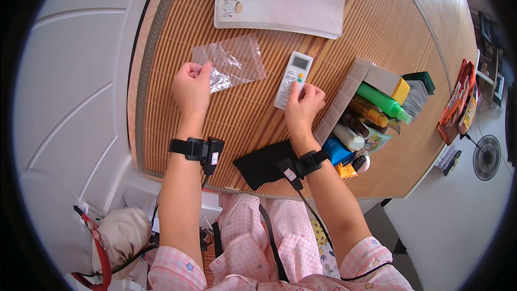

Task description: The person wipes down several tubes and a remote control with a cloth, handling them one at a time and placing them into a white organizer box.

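Note:
My left hand (192,87) pinches one end of a clear zip-lock plastic bag (238,58), which looks flat and spreads to the right over the bamboo mat (165,117). To the right of the bag is a white remote control (291,76) with a small grey display, a yellow button and a green one. My right hand (305,107) grips its lower right side, thumb on top near the buttons; the other fingers are partly hidden. A black cloth pouch (258,165) lies below, close to my right wrist. Each wrist wears a black strap with a small cabled device.
Right of my right hand stands a box (343,93) packed with bottles, including a green bottle (381,101), and packets. A pale illustrated pad (282,4) lies at the far side. Orange-red packages (458,101) sit at the table's right edge. A white panelled surface (76,68) borders the left.

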`<state>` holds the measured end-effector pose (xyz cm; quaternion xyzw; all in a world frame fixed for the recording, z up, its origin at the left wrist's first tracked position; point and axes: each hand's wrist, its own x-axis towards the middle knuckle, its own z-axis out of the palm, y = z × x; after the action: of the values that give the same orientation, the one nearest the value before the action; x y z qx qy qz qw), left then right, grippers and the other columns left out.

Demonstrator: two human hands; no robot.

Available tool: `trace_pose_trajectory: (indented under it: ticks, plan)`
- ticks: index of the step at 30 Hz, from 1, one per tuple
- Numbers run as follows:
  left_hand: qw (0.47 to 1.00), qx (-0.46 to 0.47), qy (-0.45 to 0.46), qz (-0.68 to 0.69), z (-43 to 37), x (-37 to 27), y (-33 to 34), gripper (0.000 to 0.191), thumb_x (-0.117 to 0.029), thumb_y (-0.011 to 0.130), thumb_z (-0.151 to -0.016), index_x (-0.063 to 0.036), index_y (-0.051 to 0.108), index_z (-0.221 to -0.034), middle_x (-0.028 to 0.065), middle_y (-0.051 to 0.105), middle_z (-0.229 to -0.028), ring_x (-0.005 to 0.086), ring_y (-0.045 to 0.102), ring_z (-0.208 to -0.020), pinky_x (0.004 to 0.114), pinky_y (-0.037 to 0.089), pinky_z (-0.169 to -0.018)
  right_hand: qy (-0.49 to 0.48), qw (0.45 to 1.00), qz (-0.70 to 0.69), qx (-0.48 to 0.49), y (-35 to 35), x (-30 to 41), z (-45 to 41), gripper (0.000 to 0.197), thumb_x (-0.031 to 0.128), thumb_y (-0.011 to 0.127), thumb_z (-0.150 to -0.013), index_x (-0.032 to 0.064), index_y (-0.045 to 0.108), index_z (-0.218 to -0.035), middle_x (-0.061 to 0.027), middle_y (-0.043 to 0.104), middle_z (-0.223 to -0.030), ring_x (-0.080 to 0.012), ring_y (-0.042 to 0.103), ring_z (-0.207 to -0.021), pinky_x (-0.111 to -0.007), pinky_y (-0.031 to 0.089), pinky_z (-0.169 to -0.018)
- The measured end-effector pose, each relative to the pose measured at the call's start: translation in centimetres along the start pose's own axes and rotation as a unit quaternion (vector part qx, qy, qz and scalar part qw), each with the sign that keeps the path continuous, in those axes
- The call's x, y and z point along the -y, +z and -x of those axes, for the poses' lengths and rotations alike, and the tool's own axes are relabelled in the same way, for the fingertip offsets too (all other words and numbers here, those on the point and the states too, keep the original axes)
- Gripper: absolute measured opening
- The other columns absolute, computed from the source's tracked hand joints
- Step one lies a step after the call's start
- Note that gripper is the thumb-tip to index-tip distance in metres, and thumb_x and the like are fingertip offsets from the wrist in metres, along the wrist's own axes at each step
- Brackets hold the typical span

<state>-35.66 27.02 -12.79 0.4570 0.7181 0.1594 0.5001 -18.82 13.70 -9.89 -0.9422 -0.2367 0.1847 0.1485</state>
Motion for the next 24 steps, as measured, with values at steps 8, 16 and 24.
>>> trace_pose_trajectory:
  ticks: [8, 16, 24]
  plan:
    - [0.999, -0.035, 0.014, 0.005, 0.4, -0.2, -0.9, 0.022, -0.018, 0.068, -0.079, -0.0006, 0.056, -0.072, 0.0034, 0.057, -0.060, 0.0110, 0.051, -0.054, 0.027, 0.040, -0.052, -0.404, 0.913, -0.015, -0.054, -0.1, 9.1, -5.2, 0.043, 0.010, 0.063, -0.072, -0.0023, 0.049, -0.111, -0.0200, 0.049, -0.116, -0.0342, 0.047, -0.103, -0.041, 0.037, -0.092]
    - [0.997, -0.052, -0.006, -0.051, 1.8, -0.2, -2.7, 0.020, -0.018, 0.066, -0.079, -0.0014, 0.057, -0.073, 0.0057, 0.059, -0.061, 0.0164, 0.055, -0.054, 0.031, 0.043, -0.054, -0.523, 0.783, 0.336, -0.022, 4.1, 12.7, -9.5, 0.039, 0.011, 0.058, -0.075, -0.0068, 0.052, -0.109, -0.0237, 0.054, -0.110, -0.0329, 0.053, -0.101, -0.039, 0.047, -0.082]
    - [0.998, -0.054, 0.001, -0.011, 1.8, -0.2, -2.6, 0.020, -0.017, 0.065, -0.080, -0.0022, 0.055, -0.072, 0.0052, 0.057, -0.060, 0.0170, 0.054, -0.053, 0.031, 0.042, -0.053, -0.572, 0.678, 0.445, -0.118, 6.0, 13.2, -10.9, 0.032, 0.012, 0.060, -0.076, 0.0003, 0.052, -0.104, -0.0274, 0.062, -0.099, -0.0308, 0.063, -0.082, -0.032, 0.053, -0.045]
